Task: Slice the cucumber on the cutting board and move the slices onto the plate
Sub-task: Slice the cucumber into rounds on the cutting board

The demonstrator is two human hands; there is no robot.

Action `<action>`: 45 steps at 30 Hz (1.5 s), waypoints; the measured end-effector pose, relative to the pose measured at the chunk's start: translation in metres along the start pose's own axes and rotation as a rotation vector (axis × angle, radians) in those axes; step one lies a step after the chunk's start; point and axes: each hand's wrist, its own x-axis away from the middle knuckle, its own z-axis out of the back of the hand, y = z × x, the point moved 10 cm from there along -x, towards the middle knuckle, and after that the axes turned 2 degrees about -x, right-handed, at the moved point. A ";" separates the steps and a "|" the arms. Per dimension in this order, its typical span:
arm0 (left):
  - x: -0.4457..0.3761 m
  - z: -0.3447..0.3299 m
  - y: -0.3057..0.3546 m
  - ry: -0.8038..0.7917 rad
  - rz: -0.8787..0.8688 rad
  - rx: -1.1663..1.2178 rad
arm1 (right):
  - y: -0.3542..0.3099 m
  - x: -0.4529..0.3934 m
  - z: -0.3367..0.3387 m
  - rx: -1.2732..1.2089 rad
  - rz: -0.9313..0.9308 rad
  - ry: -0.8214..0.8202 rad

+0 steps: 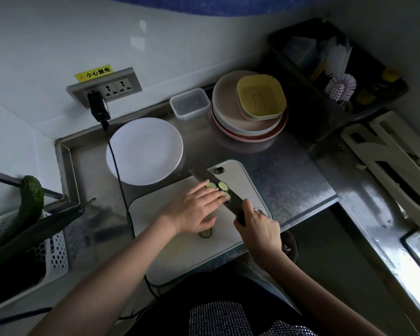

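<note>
- The right hand [257, 229] grips the knife [214, 187] handle, fingers curled round it.
- The left hand [194, 209] lies with fingers straight, together, pressing cucumber slices [222, 187] against the blade (some hidden beneath), near the cutting board [180, 258]'s far edge.
- The plate [144, 151] sits just beyond.

White plate [144, 151], white cutting board [184, 253], dark-green-rimmed cucumber slices [223, 186] (pale inside), yellow dish [261, 96] far right, black-and-white checked apron [218, 318].

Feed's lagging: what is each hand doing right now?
Left hand: open, fingers flat on cucumber slices on the knife.
Right hand: gripping the knife handle.
</note>
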 end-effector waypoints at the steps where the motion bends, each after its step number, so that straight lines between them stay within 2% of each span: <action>1: -0.004 -0.001 -0.002 -0.040 0.028 0.025 | -0.001 0.000 0.000 0.009 0.014 -0.008; 6: -0.018 -0.023 -0.017 -0.253 0.164 0.124 | 0.001 0.001 0.001 0.051 0.072 -0.017; 9: -0.023 -0.037 -0.022 -0.322 0.220 0.181 | 0.003 0.003 0.004 0.054 0.067 -0.010; 10: -0.024 -0.037 -0.024 -0.304 0.253 0.230 | 0.004 0.003 0.005 0.048 0.070 -0.006; 12: -0.024 -0.023 -0.026 -0.163 0.279 0.277 | 0.006 0.004 0.009 0.026 0.067 0.005; 15: -0.014 0.010 -0.025 0.111 0.217 0.156 | 0.010 0.003 0.012 0.036 0.057 -0.002; 17: -0.004 0.016 -0.023 0.174 0.200 0.107 | 0.012 0.002 0.010 0.055 0.059 -0.017; 25: -0.009 -0.005 -0.025 -0.042 0.229 0.130 | 0.012 0.003 0.008 0.057 0.097 -0.002; 32: -0.022 -0.019 -0.030 -0.216 0.337 0.112 | -0.015 0.011 0.014 0.145 0.236 0.044; 35: -0.015 -0.001 -0.035 -0.012 0.378 0.141 | -0.014 0.010 0.013 0.117 0.184 0.072; 37: -0.009 0.015 -0.027 0.144 0.294 0.119 | -0.011 0.010 0.007 0.072 0.163 0.025; 38: -0.009 0.018 -0.020 0.158 0.231 0.103 | -0.010 0.011 0.007 0.067 0.172 0.034; 41: -0.011 0.010 -0.006 0.063 0.149 0.109 | -0.012 0.012 0.008 0.081 0.186 0.051; 45: -0.015 -0.015 -0.011 -0.157 0.232 0.097 | -0.015 0.013 0.008 0.116 0.204 0.073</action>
